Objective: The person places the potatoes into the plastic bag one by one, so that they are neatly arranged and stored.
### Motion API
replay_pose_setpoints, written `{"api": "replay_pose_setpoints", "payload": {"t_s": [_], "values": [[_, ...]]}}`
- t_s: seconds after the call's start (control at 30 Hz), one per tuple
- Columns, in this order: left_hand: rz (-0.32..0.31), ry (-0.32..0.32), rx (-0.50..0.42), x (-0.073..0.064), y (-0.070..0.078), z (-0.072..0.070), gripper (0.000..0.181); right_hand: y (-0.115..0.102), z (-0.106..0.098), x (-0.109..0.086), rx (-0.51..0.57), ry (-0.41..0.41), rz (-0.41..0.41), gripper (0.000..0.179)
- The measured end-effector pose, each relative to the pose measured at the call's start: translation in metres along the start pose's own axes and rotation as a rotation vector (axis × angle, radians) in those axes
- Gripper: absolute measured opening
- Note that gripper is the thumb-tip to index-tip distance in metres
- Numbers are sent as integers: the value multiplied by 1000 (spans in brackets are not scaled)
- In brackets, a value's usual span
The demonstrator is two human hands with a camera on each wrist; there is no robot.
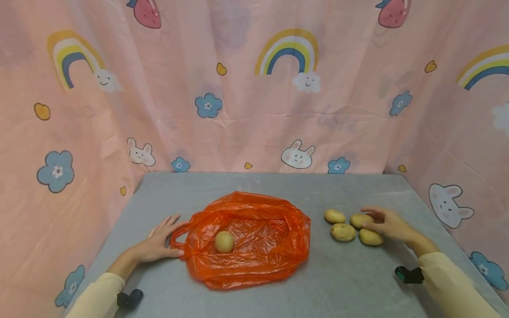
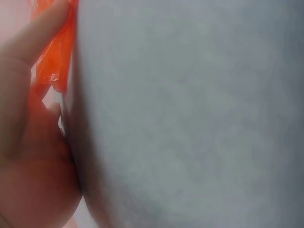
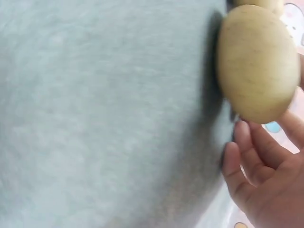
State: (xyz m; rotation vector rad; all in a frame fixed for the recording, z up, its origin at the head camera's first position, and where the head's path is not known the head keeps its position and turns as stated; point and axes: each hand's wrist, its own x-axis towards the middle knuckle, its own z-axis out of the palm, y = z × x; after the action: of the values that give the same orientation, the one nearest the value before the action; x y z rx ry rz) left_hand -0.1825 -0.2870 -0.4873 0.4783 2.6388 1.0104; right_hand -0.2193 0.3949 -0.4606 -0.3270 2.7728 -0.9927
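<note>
A: Grip status, both sides?

B: The right grip (image 1: 389,222), to the right of the orange bag (image 1: 248,271), has thumb and fingers curved round the rear right potato (image 1: 358,220); how firmly they bear cannot be told. The left grip (image 1: 153,248), at the bag's left end, is spread — fingers extended, thumb touching the handle (image 1: 180,230).

A: Reason for that thumb position?

B: Contact at the handle probably keeps the thin film from shifting. The bag lies on the worktop (image 1: 338,282) with its mouth spread upward, which leaves the inside exposed.

A: Location of the potatoes?

B: All four are grouped to the right of the bag, clear of its edge. The front right potato (image 1: 370,237) sits just beside the rear right one; two more potatoes (image 1: 343,232) sit on the side nearer the bag. Such close spacing likely favours a thumb-and-finger hold over a full-hand wrap.

A: And the pale round item (image 1: 224,242)?

B: Within the bag's spread mouth, left of its middle. Its weight probably presses the film down — a small ballast.
</note>
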Motion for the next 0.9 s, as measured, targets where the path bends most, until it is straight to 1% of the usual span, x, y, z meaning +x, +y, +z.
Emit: {"api": "replay_pose_setpoints", "payload": {"t_s": [0.17, 0.33, 0.63, 0.9], "values": [[-1, 0, -1, 0, 0, 1, 84, 6, 4, 2, 30, -1, -4, 56], [6, 7, 3, 0, 0, 1, 84, 12, 6, 2, 9, 13, -12, 53], [13, 17, -3, -1, 0, 2, 84, 11, 7, 3, 31, -3, -6, 51], [17, 15, -8, 0, -1, 2, 83, 11, 8, 2, 29, 18, 16, 47]]}}
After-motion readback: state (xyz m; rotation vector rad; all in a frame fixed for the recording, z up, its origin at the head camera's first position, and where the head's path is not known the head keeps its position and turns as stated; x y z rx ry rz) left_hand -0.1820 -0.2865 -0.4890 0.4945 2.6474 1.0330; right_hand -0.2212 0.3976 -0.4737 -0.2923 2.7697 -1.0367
